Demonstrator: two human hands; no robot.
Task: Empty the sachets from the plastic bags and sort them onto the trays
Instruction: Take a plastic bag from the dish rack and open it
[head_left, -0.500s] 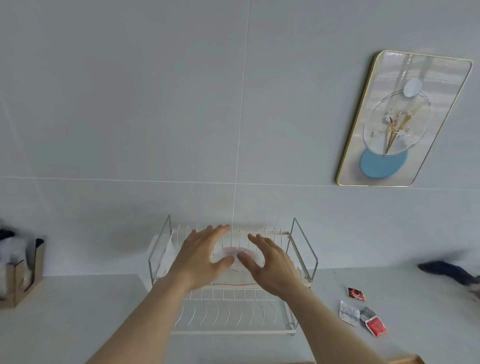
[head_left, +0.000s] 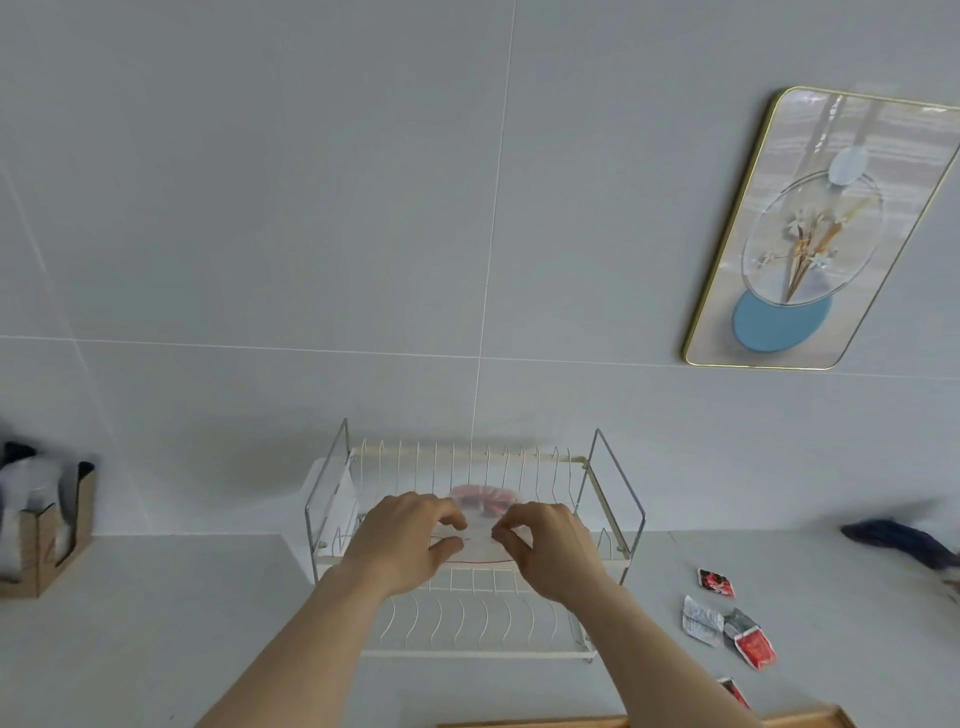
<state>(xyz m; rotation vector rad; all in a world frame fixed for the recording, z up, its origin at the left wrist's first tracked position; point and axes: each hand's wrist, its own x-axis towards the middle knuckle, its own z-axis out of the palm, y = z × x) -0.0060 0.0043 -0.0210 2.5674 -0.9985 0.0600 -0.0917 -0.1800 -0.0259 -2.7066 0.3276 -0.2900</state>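
A clear plastic bag (head_left: 480, 512) with red sachets inside lies on the upper tier of a white wire dish rack (head_left: 608, 525). My left hand (head_left: 405, 540) pinches the bag's near edge on the left, close to its red zip line. My right hand (head_left: 550, 551) pinches the same edge on the right. Both hands are curled over the rack's upper tier. On the counter right of the rack lie loose sachets: a red one (head_left: 716, 582), a silver one (head_left: 700, 621) and a red-and-grey one (head_left: 750, 642).
A wooden tray edge (head_left: 545, 722) shows at the bottom of the view, with another red sachet (head_left: 733, 691) just above it. A cardboard holder (head_left: 47, 545) stands at the left. A dark blurred object (head_left: 904, 540) lies at the far right. A framed picture (head_left: 810, 234) hangs on the tiled wall.
Both hands went from spread open over the bag to fingers curled and pinching its near edge. The view has tilted slightly.
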